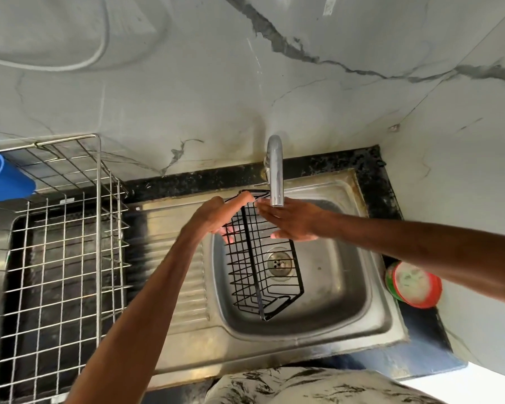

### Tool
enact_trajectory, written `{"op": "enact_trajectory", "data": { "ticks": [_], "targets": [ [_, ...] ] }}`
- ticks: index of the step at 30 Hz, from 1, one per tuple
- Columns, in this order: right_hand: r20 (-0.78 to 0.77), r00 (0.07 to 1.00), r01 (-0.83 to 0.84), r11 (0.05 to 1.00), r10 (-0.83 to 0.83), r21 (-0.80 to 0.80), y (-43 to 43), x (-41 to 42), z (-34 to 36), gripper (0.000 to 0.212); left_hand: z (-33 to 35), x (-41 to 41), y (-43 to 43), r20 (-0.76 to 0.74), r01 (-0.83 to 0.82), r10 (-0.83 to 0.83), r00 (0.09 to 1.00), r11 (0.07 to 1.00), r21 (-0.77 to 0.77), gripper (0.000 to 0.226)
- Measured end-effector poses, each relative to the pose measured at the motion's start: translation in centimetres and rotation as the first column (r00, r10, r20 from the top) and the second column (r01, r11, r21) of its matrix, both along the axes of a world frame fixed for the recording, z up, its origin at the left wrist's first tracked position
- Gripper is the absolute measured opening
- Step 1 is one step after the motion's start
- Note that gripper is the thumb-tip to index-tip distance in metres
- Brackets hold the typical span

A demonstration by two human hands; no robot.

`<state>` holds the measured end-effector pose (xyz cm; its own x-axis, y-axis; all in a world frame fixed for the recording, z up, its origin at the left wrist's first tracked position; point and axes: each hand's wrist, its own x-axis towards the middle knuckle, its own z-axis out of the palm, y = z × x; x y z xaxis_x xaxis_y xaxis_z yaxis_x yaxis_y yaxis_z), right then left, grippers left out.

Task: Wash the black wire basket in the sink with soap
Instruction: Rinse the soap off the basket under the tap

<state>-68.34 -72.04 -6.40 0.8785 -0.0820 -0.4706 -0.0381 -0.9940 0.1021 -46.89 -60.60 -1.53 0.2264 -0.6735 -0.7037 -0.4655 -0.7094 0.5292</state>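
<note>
A stainless-steel sink with a ribbed drainboard [318, 342] is set into a black speckled stone worktop [370, 170], backed by a grey marble-veined wall [187, 83]. A silver wire dish rack [56, 258] is seen at the left with a blue plastic cup [6, 179] at its far corner, and a round tub with a red and green rim [411, 284] is placed on the worktop right of the bowl. The black wire basket [263, 275] is held tipped on its side above the bowl and its drain [279, 263], its upper end just beneath the chrome tap [276, 173]. That upper end is gripped by the left hand [213, 217], whose fingers are seen through the wires. The right hand [292, 223] is laid flat with straight fingers against the basket's top edge, under the spout, close to the left hand.
</note>
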Motion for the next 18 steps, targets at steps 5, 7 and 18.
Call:
{"op": "enact_trajectory", "data": {
  "ticks": [5, 7, 18],
  "targets": [
    [-0.006, 0.999, 0.039, 0.999, -0.040, -0.022, 1.5, -0.7, -1.0, 0.082, 0.2, 0.3, -0.3, -0.029, -0.061, 0.060, 0.998, 0.997, -0.044, 0.090],
    [0.030, 0.998, 0.052, 0.998, -0.052, 0.021, 2.7, -1.8, -2.2, 0.083, 0.2, 0.2, -0.2, -0.029, -0.074, 0.073, 0.997, 0.996, -0.056, 0.086],
    [-0.026, 0.993, -0.114, 0.993, 0.114, 0.006, 0.0, -1.2, -1.5, 0.069, 1.1, 0.2, -0.4, -0.028, 0.037, -0.036, 0.999, 0.998, 0.041, 0.091]
  ]
}}
